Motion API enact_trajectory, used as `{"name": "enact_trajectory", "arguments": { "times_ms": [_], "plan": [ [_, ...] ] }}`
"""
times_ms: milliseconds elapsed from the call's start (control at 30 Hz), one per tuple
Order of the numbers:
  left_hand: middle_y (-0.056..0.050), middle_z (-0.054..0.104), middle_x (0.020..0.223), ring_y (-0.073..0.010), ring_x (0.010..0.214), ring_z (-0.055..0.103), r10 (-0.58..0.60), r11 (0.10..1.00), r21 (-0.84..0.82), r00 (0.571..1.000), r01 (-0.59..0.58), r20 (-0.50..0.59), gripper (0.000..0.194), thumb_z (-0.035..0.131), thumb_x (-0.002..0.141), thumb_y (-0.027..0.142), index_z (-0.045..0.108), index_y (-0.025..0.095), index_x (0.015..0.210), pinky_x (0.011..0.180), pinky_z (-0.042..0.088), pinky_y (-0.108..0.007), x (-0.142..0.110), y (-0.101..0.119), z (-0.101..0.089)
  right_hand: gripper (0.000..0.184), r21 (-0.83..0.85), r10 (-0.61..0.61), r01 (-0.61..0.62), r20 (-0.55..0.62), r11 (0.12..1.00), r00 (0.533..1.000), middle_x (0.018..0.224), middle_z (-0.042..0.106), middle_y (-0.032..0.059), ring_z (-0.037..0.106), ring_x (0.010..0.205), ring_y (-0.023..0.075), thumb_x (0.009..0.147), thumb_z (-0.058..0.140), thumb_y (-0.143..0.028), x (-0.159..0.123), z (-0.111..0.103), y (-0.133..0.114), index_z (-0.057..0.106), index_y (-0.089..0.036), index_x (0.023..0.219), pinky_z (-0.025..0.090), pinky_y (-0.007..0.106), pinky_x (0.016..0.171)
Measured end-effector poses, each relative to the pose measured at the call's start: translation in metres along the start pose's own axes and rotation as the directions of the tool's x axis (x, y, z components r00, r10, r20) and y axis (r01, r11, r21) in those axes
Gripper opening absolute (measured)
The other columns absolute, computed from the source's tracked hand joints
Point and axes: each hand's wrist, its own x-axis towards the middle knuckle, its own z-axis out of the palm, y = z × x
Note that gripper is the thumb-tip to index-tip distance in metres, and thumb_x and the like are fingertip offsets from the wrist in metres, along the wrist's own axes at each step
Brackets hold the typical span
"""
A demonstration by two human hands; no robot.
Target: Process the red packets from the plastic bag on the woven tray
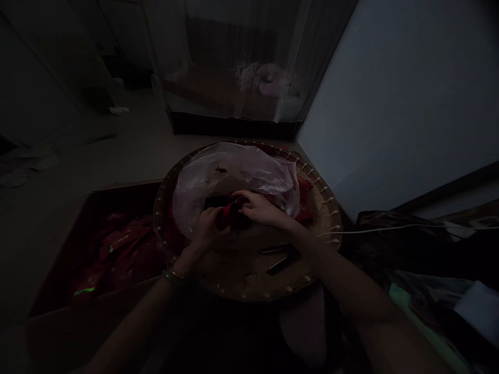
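In the dim light a round woven bamboo tray (331, 213) lies in front of me. My left hand (210, 227) is closed around a small red thing (226, 213), perhaps a pouch; its shape is too dark to make out. My right hand (257, 209) is at the top of it with bent fingers pressed together, and what they pinch is hidden in shadow. Just behind both hands a clear plastic bag (237, 161) lies spread on the tray, with a dark clump inside it. Two slim dark objects (281, 261) lie near my right forearm.
To the left stands an open box (62, 259) with several red packets (125, 239) in it. More red pieces (306, 200) lie along the tray's right side. A white cord (374, 229) runs off to the right, near piled cloth (432, 291). A pale wall (421, 104) rises at the right.
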Motion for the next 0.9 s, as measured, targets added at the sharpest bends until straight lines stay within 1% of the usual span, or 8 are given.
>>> {"name": "enact_trajectory", "arguments": {
  "times_ms": [167, 267, 467, 567, 633, 700, 767, 900],
  "plan": [
    [-0.008, 0.062, 0.097, -0.0235, 0.088, 0.059, -0.004, 1.0, -0.003, 1.0, 0.004, 0.004, 0.046, 0.067, 0.065, 0.026, 0.055, 0.018, 0.108, 0.074, 0.048, -0.035, 0.0, 0.002, -0.001, 0.052, 0.156, 0.089, -0.092, 0.026, 0.983, 0.996, 0.111, 0.061, 0.0064, 0.058, 0.103, 0.0158, 0.069, 0.038, 0.003, -0.001, -0.003, -0.016, 0.053, -0.02, 0.112, 0.052, 0.03, 0.081],
    [-0.009, 0.062, 0.097, -0.0235, 0.087, 0.06, 0.006, 1.0, -0.007, 1.0, -0.006, -0.006, 0.047, 0.068, 0.063, 0.026, 0.055, 0.017, 0.107, 0.074, 0.048, -0.034, 0.001, 0.002, 0.0, 0.053, 0.094, 0.094, -0.093, -0.005, 0.991, 0.996, 0.107, 0.064, 0.0083, 0.06, 0.101, 0.0171, 0.069, 0.033, 0.004, -0.004, -0.004, -0.018, 0.053, -0.018, 0.113, 0.052, 0.031, 0.078],
    [-0.008, 0.062, 0.097, -0.024, 0.087, 0.06, 0.005, 1.0, 0.002, 1.0, -0.005, -0.005, 0.047, 0.067, 0.062, 0.026, 0.055, 0.018, 0.107, 0.073, 0.048, -0.035, 0.001, 0.001, 0.0, 0.054, -0.217, -0.076, 0.098, 0.106, 0.971, 0.991, 0.102, 0.066, 0.0075, 0.062, 0.096, 0.0182, 0.066, 0.043, 0.003, -0.01, 0.001, -0.012, 0.055, -0.017, 0.115, 0.048, 0.032, 0.085],
    [-0.008, 0.061, 0.098, -0.0241, 0.089, 0.059, 0.007, 1.0, -0.011, 1.0, -0.007, -0.004, 0.047, 0.066, 0.063, 0.026, 0.054, 0.018, 0.107, 0.074, 0.048, -0.035, 0.0, 0.002, -0.001, 0.052, -0.292, -0.189, 0.178, -0.011, 0.94, 0.982, 0.11, 0.062, 0.0071, 0.058, 0.102, 0.0181, 0.067, 0.049, -0.001, -0.01, -0.003, -0.012, 0.055, -0.019, 0.116, 0.046, 0.033, 0.09],
    [-0.009, 0.061, 0.098, -0.0242, 0.089, 0.059, 0.016, 1.0, -0.024, 1.0, -0.016, -0.006, 0.046, 0.066, 0.063, 0.025, 0.053, 0.018, 0.107, 0.075, 0.048, -0.035, 0.0, 0.002, -0.001, 0.058, -0.319, -0.232, 0.21, -0.034, 0.924, 0.972, 0.12, 0.056, 0.0098, 0.053, 0.11, 0.0208, 0.064, 0.057, -0.005, -0.009, -0.008, -0.01, 0.052, -0.017, 0.121, 0.044, 0.035, 0.093],
    [-0.009, 0.061, 0.099, -0.0241, 0.09, 0.059, 0.035, 0.998, -0.043, 0.999, -0.035, 0.0, 0.048, 0.067, 0.063, 0.024, 0.052, 0.018, 0.108, 0.076, 0.048, -0.035, 0.0, 0.003, -0.001, 0.066, -0.294, -0.229, 0.233, 0.049, 0.927, 0.972, 0.128, 0.051, 0.0116, 0.05, 0.115, 0.0223, 0.061, 0.063, -0.008, -0.009, -0.011, -0.007, 0.05, -0.017, 0.125, 0.043, 0.035, 0.094],
    [-0.009, 0.06, 0.1, -0.0238, 0.091, 0.058, 0.054, 0.997, -0.062, 0.999, -0.054, 0.006, 0.049, 0.067, 0.063, 0.024, 0.052, 0.018, 0.109, 0.076, 0.047, -0.035, 0.0, 0.003, -0.002, 0.063, -0.243, -0.192, 0.218, 0.125, 0.945, 0.973, 0.128, 0.052, 0.0097, 0.052, 0.113, 0.0214, 0.063, 0.062, -0.009, -0.009, -0.012, -0.002, 0.052, -0.019, 0.124, 0.044, 0.034, 0.094],
    [-0.008, 0.06, 0.101, -0.0237, 0.092, 0.058, 0.054, 0.996, -0.067, 0.998, -0.053, 0.017, 0.048, 0.066, 0.064, 0.023, 0.051, 0.018, 0.11, 0.077, 0.047, -0.035, -0.001, 0.002, -0.003, 0.046, -0.218, -0.112, 0.126, 0.075, 0.968, 0.991, 0.109, 0.065, 0.005, 0.062, 0.095, 0.0183, 0.068, 0.06, -0.01, -0.009, -0.006, 0.001, 0.061, -0.019, 0.114, 0.049, 0.031, 0.084]
  ]
}}
